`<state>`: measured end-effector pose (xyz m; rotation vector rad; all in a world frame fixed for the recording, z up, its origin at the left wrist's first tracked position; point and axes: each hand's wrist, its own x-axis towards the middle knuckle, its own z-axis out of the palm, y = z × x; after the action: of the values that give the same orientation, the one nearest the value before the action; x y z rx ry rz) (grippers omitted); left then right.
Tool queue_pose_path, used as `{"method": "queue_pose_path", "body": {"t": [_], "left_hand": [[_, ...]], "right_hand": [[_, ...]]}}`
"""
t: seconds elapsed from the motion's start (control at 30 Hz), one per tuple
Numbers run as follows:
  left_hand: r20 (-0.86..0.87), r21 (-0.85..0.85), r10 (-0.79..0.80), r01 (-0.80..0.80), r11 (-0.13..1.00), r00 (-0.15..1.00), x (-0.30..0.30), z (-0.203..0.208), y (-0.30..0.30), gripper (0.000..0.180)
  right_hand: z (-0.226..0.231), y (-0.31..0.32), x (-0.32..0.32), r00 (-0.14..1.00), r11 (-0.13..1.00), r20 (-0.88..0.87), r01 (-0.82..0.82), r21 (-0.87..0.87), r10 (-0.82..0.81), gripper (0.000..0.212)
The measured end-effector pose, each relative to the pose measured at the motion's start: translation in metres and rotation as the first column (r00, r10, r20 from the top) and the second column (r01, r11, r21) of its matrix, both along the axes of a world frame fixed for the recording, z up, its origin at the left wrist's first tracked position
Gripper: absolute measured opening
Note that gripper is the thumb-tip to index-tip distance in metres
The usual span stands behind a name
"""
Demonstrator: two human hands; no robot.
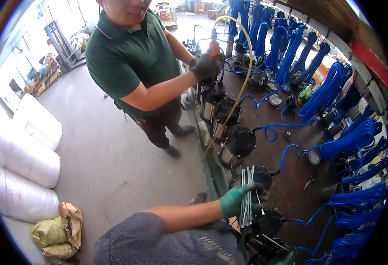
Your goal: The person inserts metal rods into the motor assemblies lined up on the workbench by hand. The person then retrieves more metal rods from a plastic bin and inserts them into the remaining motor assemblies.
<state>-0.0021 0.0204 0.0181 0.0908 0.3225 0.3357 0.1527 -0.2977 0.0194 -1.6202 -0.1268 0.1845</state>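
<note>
In a green glove with dark fingers, my left hand [237, 201] is closed round a bundle of long thin metal bolts [246, 198]. The bundle stands over the top of a black-topped pump [261, 176] at the bench edge. Lower right, my right hand [286, 255] shows only in part, also gloved in green. A single long bolt [273, 242] slants from it across another black pump top [260, 247]; its fingers are mostly in shadow. Beside my left hand's fingers is one more pump [268, 222] with a blue cable.
Several steel pumps [233, 152] line the dark bench [291, 163]. Coiled blue cables [348, 141] hang along the right. Across from me a person in a green shirt [132, 62] grips an orange tool [213, 46] on a yellow hose [248, 66]. White wrapped rolls [23, 163] stand left.
</note>
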Motion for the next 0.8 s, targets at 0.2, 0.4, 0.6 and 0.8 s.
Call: {"method": "queue_pose_path", "body": {"t": [0.2, 0.4, 0.6, 0.8], "left_hand": [[0.101, -0.036, -0.068, 0.072, 0.997, 0.993, -0.003, -0.007, 0.005, 0.047], [0.068, -0.005, -0.028, 0.028, 1.000, 0.997, 0.003, -0.011, -0.008, 0.049], [-0.221, 0.304, 0.081, -0.010, 0.953, 0.972, -0.003, -0.033, -0.004, 0.035], [0.149, 0.146, -0.063, 0.041, 0.988, 0.987, -0.003, -0.015, 0.012, 0.047]], "right_hand": [[-0.003, 0.001, 0.002, 0.978, 0.990, 0.194, -0.052, -0.134, 0.078, 0.031], [-0.020, -0.028, 0.000, 0.960, 0.987, 0.275, -0.008, -0.159, 0.052, 0.031], [-0.044, -0.066, 0.027, 0.961, 0.847, -0.263, 0.206, 0.489, -0.082, 0.024], [0.042, -0.118, -0.001, 0.724, 0.743, 0.178, 0.622, 0.248, -0.666, 0.025]]}}
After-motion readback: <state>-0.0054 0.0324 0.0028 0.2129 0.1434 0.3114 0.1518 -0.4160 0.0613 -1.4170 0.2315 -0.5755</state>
